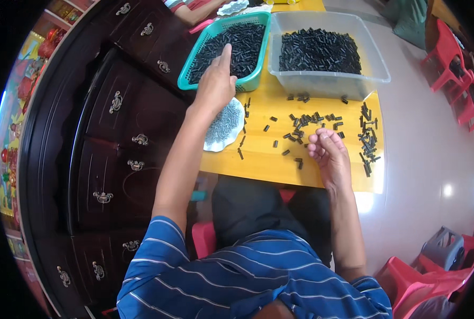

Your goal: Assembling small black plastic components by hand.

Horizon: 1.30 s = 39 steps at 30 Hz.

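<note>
My left hand [216, 82] reaches over the near rim of a green plastic basket [259, 77] that holds many small black tubes. Its index finger is stretched out and the thumb stands apart; nothing shows in it, though the other fingers are partly hidden. Under that wrist lies a white scalloped plate [239, 134] of small silvery pins. Just above the table's near edge, my right hand [331, 154] has its fingertips and thumb pressed together; whatever they may hold is too small to make out. Loose black tubes [302, 121] lie scattered beyond it on the yellow table [261, 159].
A clear plastic bin [327, 80] of black tubes stands right of the basket. More black pieces [368, 139] pile along the table's right edge. Dark wooden drawers [125, 122] line the left side. Red chairs [449, 58] stand at right. Another person's arm [197, 11] shows at the far side.
</note>
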Each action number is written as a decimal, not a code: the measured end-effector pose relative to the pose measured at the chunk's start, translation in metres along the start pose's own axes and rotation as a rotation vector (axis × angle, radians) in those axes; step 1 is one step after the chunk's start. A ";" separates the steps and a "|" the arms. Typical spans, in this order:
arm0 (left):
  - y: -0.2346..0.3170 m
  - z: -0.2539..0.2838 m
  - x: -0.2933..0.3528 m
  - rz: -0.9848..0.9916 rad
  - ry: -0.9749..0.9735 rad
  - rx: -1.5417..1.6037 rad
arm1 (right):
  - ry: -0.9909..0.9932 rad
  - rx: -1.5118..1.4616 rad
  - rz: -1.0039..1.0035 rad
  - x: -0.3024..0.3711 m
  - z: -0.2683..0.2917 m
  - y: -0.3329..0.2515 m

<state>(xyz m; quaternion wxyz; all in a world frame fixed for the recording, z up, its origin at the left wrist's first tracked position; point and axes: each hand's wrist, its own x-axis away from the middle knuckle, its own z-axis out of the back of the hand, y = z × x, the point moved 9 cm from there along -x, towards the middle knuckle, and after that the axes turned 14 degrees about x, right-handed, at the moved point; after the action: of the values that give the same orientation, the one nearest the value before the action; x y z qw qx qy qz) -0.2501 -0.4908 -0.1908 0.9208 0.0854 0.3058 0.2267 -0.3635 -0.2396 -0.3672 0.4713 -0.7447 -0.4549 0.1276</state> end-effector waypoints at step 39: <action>0.090 -0.105 0.114 0.550 -0.490 2.254 | -0.060 -0.057 -0.033 0.001 -0.004 0.003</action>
<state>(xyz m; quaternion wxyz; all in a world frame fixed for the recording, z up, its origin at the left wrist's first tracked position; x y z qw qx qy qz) -0.2654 -0.3559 -0.3078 0.2805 0.9524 0.1198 -0.0028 -0.3590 -0.2420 -0.3671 0.4380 -0.7462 -0.4844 0.1289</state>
